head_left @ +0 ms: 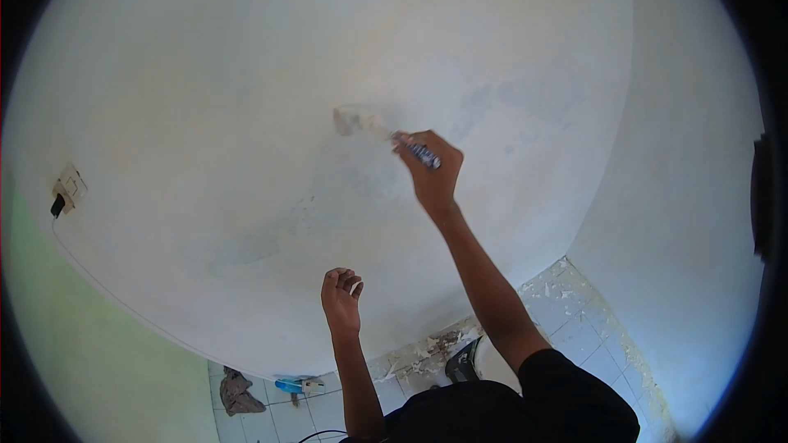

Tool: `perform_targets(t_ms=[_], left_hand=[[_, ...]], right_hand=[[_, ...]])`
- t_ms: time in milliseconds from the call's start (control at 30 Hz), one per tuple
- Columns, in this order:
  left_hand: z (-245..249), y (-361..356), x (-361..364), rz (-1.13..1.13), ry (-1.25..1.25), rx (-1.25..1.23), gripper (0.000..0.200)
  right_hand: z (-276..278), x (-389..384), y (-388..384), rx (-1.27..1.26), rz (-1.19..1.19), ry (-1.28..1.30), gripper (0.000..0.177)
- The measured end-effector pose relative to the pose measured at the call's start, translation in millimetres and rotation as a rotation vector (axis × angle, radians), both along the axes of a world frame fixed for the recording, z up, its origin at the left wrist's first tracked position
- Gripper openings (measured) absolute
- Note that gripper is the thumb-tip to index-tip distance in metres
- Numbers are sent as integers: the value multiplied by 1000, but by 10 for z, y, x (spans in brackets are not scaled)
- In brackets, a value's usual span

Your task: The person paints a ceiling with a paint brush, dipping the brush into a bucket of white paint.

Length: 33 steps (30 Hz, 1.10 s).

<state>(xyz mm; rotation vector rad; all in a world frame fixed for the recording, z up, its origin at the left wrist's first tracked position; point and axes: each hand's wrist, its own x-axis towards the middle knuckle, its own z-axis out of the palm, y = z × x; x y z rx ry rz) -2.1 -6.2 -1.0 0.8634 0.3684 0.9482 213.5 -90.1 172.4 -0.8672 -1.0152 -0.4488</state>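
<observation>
My right hand (433,166) is closed around the dark patterned handle of a paintbrush (423,153). The brush's pale, paint-smeared head, brownish at its tip, lies against or very near the white wall (271,66); the exact contact cannot be told. Lower down, in front of the same wall, my left hand (341,299) is raised with fingers loosely curled and apart, and nothing shows in it. Greyish patches (320,197) run across the wall below and to both sides of the brush.
A socket (72,187) with a black plug and cable sits at left. On the tiled floor (283,425) lie a crumpled cloth (240,394) and a blue-and-white item (300,385). A pale bucket (492,365) stands partly hidden by my body. Peeled flakes (558,283) line the wall base.
</observation>
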Motion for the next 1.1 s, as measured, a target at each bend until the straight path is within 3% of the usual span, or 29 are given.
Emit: perform_targets(t_ms=[67,100,167,400,567,633,667,767,867,933,1100], left_hand=[[-4,31,-56,1,-52,22,20],[-2,70,-79,10,-67,22,20],[-24,144,-203,51,-33,29,20],[-98,314,-459,179,-75,-1,18],[-12,333,-416,160,-80,-8,20],[-5,331,-378,148,-90,-5,20],[-2,327,-369,146,-89,-14,20],[-13,322,-377,127,-95,-20,20],[-17,364,-408,137,-105,-16,20],[-30,378,-454,185,-85,-6,19],[-91,423,-345,197,-75,-11,19]], right_hand=[[7,86,-5,20,-284,-29,14],[49,55,-14,22,-274,-44,14],[97,-112,-49,192,-519,-139,13],[-371,-724,460,-174,-336,-287,13],[-384,-696,261,-148,-30,-212,12],[-331,-405,154,-208,-188,-144,8],[-244,-238,121,-96,-173,-33,7],[-15,131,-39,87,-441,-116,8],[-2,71,-175,118,-677,-123,11],[-135,-104,-104,96,-711,-94,11],[-429,-626,563,30,-505,-104,13]])
